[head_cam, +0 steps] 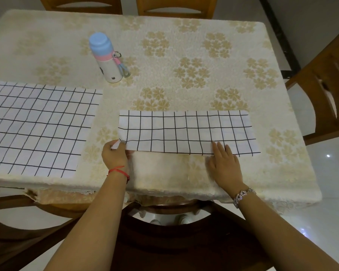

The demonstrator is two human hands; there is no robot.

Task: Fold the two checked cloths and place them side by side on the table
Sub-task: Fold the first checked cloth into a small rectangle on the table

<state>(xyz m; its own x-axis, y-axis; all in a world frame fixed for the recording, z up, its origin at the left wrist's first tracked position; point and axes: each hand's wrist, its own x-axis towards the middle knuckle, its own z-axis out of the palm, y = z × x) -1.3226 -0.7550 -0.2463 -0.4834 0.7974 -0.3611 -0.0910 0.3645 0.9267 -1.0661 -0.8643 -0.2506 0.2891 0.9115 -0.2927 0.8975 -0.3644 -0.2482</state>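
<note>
Two white cloths with a black grid lie on the table (184, 45). The left cloth (37, 124) is spread out flat and reaches past the left edge of the view. The right cloth (186, 132) is folded into a long narrow strip in front of me. My left hand (115, 155) pinches the strip's near-left corner, lifting it a little. My right hand (224, 163) lies flat with straight fingers on the strip's near edge, right of its middle.
A small bottle (106, 57) with a blue cap, pink band and strap stands behind the cloths. The table has a cream flowered cover. Wooden chairs stand at the far side (176, 6), at the right (325, 85) and below me (164, 241).
</note>
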